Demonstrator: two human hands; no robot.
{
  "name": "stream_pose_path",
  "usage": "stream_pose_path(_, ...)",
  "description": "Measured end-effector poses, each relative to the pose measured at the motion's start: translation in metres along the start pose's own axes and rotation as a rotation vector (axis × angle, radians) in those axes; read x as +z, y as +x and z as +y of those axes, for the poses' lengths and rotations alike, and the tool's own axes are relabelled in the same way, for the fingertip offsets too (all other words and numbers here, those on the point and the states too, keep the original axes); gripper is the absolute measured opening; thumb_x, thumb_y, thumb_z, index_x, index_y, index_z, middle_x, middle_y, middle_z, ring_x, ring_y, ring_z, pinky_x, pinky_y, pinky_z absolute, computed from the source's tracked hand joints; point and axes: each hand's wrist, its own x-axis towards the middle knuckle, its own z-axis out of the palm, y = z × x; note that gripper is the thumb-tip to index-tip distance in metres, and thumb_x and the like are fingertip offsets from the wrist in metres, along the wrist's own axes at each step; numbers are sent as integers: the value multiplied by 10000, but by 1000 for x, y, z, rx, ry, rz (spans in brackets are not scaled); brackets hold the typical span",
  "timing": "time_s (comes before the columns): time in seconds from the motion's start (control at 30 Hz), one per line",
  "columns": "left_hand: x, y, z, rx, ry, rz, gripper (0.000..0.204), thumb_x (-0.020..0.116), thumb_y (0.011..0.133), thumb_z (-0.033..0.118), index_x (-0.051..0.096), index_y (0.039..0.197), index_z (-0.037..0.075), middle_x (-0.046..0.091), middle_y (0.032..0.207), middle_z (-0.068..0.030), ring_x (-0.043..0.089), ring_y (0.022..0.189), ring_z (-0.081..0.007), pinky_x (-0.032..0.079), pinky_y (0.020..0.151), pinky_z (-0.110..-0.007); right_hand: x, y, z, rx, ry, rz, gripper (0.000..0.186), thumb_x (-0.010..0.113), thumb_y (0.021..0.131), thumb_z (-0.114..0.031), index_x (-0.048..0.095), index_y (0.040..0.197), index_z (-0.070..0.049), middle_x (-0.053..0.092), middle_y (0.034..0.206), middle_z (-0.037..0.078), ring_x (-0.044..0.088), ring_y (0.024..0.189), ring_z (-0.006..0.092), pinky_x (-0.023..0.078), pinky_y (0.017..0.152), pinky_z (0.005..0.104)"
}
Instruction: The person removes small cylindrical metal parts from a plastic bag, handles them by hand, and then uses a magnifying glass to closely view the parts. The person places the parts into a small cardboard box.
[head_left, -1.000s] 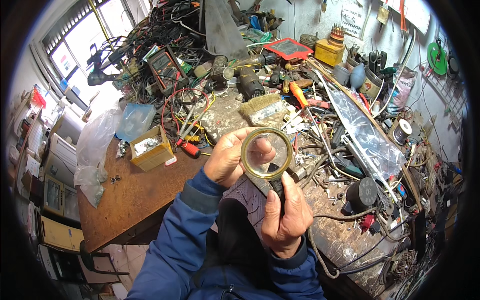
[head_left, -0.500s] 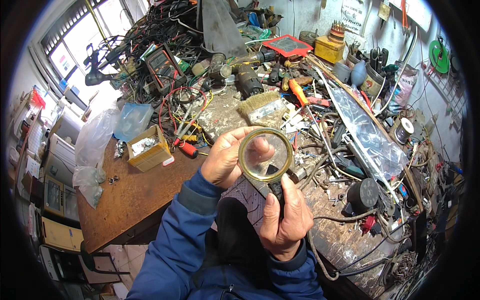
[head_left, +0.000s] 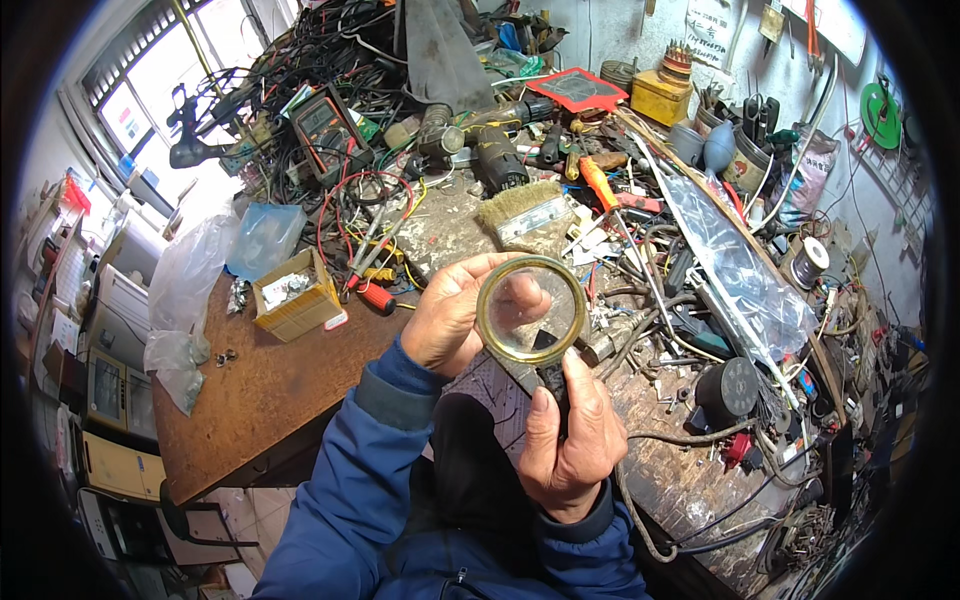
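Observation:
A round magnifying glass (head_left: 530, 308) with a brass-coloured rim and dark handle is held between both my hands, over the bench's front edge. My left hand (head_left: 448, 315) grips its left side, with fingertips showing through or behind the lens. My right hand (head_left: 565, 440) is closed around the handle below, thumb and forefinger raised along it. Just beyond lie a wide bristle brush (head_left: 520, 215) and an orange-handled screwdriver (head_left: 598, 184).
A cluttered bench (head_left: 645, 440) carries cables, a multimeter (head_left: 325, 140), a cardboard box (head_left: 295, 312) of small parts, plastic bags (head_left: 185, 290), a black round piece (head_left: 725, 390) and a solder spool (head_left: 805, 263). A wooden desk top (head_left: 240, 420) extends left, near a bright window (head_left: 140, 120).
The magnifier and both hands shifted very slightly left compared with a second ago. Since half a second ago they look still, with the same grip.

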Motion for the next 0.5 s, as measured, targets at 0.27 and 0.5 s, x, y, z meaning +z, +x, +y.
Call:
stream_pose_path(0.27,1,-1,0,-12,5,22,417,728,957,200,606,1270,-48,732,993,-99,734,907,-204,611,895,-370,-1,-1,-1,14,-2,-11,430,716,869,-52,616,1256,106,591,710,148,574,532,289,461,508,384)
stream_pose_path(0.5,0,-2,1,-31,14,27,388,720,960,196,617,1252,-38,734,967,-98,734,879,-191,617,862,-351,-1,-1,-2,20,3,-10,430,720,866,-48,619,1257,102,576,698,139,569,526,285,458,506,381)
